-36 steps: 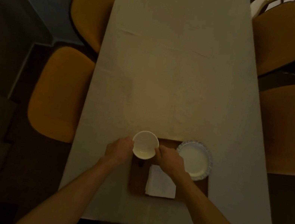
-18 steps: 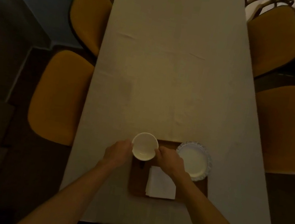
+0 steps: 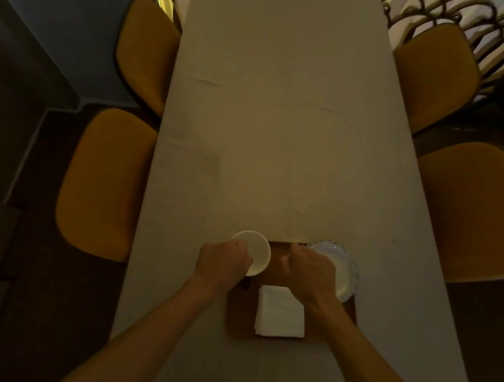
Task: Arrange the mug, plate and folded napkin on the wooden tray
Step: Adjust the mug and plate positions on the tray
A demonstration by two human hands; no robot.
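Mug [image 3: 251, 251] in left hand [image 3: 223, 261] grip; right hand [image 3: 308, 276] loosely curled, empty, over tray [image 3: 239, 310].

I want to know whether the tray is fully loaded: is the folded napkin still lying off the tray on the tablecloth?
No: the folded napkin lies on the wooden tray, at its near edge, with brown wood showing on its left side.

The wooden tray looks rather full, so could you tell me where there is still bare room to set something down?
On the wooden tray only a strip left of the folded napkin is bare. The mug, plate, left hand and right hand crowd its far end. The tablecloth beyond the tray is bare.
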